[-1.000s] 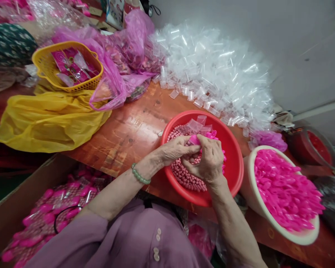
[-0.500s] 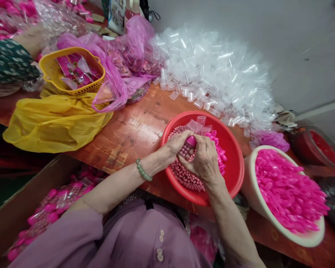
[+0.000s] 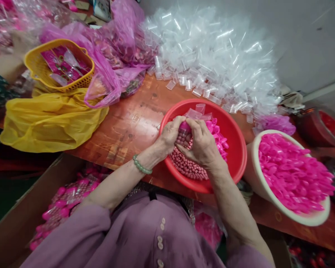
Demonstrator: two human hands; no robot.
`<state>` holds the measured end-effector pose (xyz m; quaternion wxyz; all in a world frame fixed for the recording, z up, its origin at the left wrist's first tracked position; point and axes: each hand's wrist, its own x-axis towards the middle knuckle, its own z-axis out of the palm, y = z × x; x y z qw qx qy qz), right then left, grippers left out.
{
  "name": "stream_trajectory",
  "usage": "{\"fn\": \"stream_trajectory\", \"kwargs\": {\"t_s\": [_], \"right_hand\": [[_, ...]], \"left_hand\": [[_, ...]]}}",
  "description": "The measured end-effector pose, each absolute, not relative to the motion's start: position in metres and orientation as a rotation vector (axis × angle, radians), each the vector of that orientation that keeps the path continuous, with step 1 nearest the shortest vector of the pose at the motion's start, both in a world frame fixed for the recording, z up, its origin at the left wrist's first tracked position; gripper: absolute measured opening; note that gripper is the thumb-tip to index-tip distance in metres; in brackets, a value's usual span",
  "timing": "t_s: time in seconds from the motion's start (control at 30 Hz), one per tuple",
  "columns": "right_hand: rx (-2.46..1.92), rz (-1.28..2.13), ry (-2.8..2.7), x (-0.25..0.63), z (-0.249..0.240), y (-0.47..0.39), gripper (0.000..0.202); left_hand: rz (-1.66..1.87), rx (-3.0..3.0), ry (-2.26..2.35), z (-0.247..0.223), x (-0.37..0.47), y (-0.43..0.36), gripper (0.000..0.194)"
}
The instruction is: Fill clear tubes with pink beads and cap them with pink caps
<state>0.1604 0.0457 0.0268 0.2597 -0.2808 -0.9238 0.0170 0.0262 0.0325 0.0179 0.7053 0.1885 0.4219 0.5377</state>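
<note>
Above a red basin, both my hands hold one small clear container with a bright pink end and pink beads inside. My left hand, with a green bead bracelet on the wrist, grips it from the left. My right hand closes round its right side, thumb low and fingers at the top. Round pink beads lie in the basin below my hands. Glossy pink plastic pieces and clear plastic sleeves rest in the basin beyond them.
A heap of clear sleeves covers the table's back. At right stands a white bucket of pink pieces. A yellow basket, yellow bag and pink bags lie left, near another person's arm. Filled containers sit in a box below.
The view has shifted slightly. My hands still hold the container, now more upright, with my right fingers over its pink end. The other person's arm has moved left and back.
</note>
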Motion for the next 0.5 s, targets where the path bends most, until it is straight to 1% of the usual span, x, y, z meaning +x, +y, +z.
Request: {"fn": "stream_trajectory", "kwargs": {"t_s": [0.1,0.13,0.2,0.27,0.3,0.37,0.43,0.5], "right_hand": [[-0.857,0.348,-2.503,0.182,0.036,0.053,0.072],[-0.944,0.385,-2.489,0.192,0.038,0.055,0.067],[-1.143,0.368,-2.496,0.212,0.038,0.062,0.048],[-1.332,0.354,-2.582,0.224,0.037,0.067,0.032],[-1.408,0.369,-2.643,0.226,0.037,0.07,0.027],[-1.513,0.413,-2.762,0.223,0.037,0.076,0.023],[-1.554,0.414,-2.838,0.214,0.038,0.083,0.022],[-1.555,0.353,-2.871,0.203,0.039,0.09,0.021]], "left_hand": [[1.236,0.52,0.831,0.026,0.005,0.012,0.044],[1.249,0.578,0.818,0.029,-0.007,-0.001,0.044],[1.253,0.683,0.898,0.031,-0.037,-0.033,0.041],[1.176,0.705,1.098,0.024,-0.072,-0.07,0.045],[1.106,0.697,1.228,0.016,-0.09,-0.089,0.045],[0.915,0.738,1.507,-0.006,-0.126,-0.126,0.039],[0.724,0.927,1.791,-0.031,-0.159,-0.16,0.033],[0.557,1.032,2.081,-0.055,-0.188,-0.192,0.033]]}}
